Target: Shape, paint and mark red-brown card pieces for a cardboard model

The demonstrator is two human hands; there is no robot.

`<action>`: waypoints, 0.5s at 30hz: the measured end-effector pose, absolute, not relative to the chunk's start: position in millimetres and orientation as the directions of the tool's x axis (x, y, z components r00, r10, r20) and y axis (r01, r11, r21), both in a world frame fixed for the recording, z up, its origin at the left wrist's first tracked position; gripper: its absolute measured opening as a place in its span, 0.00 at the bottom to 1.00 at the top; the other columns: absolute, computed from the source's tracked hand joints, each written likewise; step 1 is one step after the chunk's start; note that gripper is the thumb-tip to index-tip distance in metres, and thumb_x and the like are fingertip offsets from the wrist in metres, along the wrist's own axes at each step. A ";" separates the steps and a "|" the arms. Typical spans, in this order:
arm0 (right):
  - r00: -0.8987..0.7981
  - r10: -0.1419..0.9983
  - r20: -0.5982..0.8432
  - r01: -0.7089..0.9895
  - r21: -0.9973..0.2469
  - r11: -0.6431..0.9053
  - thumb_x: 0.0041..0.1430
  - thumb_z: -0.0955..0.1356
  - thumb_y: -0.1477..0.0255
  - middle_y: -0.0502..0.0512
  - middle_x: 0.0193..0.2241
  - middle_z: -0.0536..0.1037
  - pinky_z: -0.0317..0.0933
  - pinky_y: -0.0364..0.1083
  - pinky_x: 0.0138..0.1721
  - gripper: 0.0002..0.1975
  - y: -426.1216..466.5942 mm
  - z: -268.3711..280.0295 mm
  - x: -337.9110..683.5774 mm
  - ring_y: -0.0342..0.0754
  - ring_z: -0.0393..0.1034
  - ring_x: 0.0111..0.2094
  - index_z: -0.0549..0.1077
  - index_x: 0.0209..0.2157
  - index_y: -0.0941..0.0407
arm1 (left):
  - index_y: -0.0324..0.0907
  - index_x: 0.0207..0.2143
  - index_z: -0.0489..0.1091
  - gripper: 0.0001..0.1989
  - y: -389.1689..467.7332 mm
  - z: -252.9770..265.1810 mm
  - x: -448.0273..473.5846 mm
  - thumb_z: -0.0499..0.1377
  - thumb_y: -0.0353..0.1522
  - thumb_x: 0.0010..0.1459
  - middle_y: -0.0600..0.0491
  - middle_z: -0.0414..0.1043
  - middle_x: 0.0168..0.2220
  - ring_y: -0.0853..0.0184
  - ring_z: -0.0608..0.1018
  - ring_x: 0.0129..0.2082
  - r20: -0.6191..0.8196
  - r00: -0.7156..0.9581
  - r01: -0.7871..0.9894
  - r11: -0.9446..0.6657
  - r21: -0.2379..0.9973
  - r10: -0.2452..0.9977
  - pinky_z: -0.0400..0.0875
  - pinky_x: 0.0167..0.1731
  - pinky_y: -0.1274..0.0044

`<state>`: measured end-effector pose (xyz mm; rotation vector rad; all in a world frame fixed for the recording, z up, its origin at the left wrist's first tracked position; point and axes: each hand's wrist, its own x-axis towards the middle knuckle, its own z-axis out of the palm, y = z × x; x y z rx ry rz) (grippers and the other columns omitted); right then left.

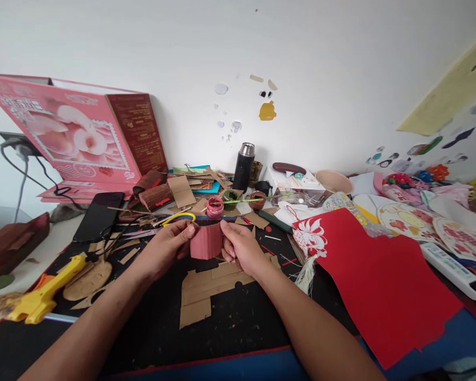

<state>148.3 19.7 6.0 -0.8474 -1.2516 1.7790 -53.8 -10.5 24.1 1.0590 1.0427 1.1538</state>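
Observation:
Both my hands hold a small piece of red-painted corrugated cardboard (206, 242) above a black cutting mat (238, 323). My left hand (170, 244) pinches its left edge, my right hand (240, 246) its right edge. The piece curves slightly between them. Below it a flat brown cardboard cut-out (206, 291) lies on the mat. Yellow-handled scissors (178, 218) lie just beyond my left hand.
A yellow glue gun (43, 296) lies at the left, a phone (99, 214) behind it. Small paint pots (215, 206) and a black flask (244, 166) stand at the back. A large red paper sheet (381, 286) covers the right; cardboard scraps and a pink box (71, 132) sit at the back left.

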 end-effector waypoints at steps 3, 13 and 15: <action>-0.447 0.891 -0.083 -0.231 -0.951 -0.205 0.57 0.75 0.37 0.39 0.11 0.60 0.46 0.42 0.18 0.34 20.5 7.3 149.4 0.39 0.54 0.12 0.62 0.25 0.51 | 0.42 0.38 0.77 0.31 -11.5 26.2 -55.1 0.74 0.59 0.51 0.60 0.64 0.20 0.73 0.60 0.16 -0.032 0.087 -0.131 0.043 0.990 0.996 0.50 0.18 0.79; -0.408 0.909 -0.083 -0.282 -0.935 -0.212 0.58 0.73 0.37 0.39 0.11 0.59 0.45 0.43 0.16 0.34 24.4 7.0 149.6 0.40 0.54 0.11 0.59 0.25 0.49 | 0.45 0.48 0.76 0.20 -24.8 59.0 -71.8 0.72 0.43 0.58 0.56 0.78 0.34 0.65 0.76 0.33 0.275 -0.419 0.277 -0.166 0.946 0.865 0.72 0.35 0.77; -0.427 0.900 -0.083 -0.282 -0.934 -0.220 0.58 0.73 0.37 0.39 0.11 0.60 0.46 0.43 0.16 0.34 25.3 5.1 149.0 0.40 0.56 0.12 0.60 0.24 0.49 | 0.47 0.47 0.76 0.16 -35.2 70.4 -66.5 0.71 0.42 0.59 0.56 0.78 0.34 0.63 0.77 0.33 0.305 -0.398 0.332 -0.174 0.927 0.865 0.72 0.34 0.76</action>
